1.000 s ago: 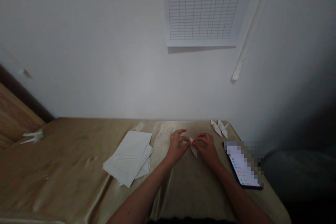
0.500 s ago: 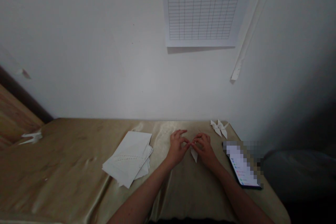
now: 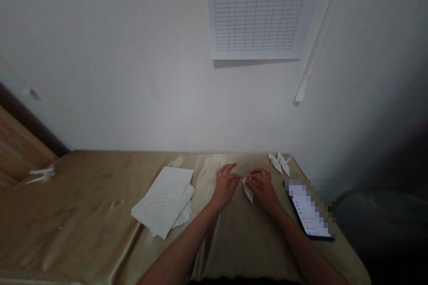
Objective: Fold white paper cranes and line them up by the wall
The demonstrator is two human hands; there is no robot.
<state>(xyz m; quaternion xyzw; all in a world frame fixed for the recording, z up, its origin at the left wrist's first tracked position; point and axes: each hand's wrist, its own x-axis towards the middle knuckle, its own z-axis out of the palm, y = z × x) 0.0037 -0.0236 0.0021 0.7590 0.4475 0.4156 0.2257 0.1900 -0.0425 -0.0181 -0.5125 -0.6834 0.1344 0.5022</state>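
Note:
Both my hands are close together over the tabletop in front of me. My left hand and my right hand pinch the top of a small folded white paper piece between their fingertips. Its pointed lower end hangs down between my hands, and my fingers hide part of its top. Beyond my right hand lie white origami paper cranes. A pile of white paper sheets lies to the left of my left hand.
A smartphone with a pixelated screen lies right of my right hand. A satin-like tan cloth covers the table, with a white paper figure at its far left. A ruled chart hangs on the wall.
My hands have drawn slightly apart, and the top of the folded paper now shows between my fingertips. The other objects have not moved.

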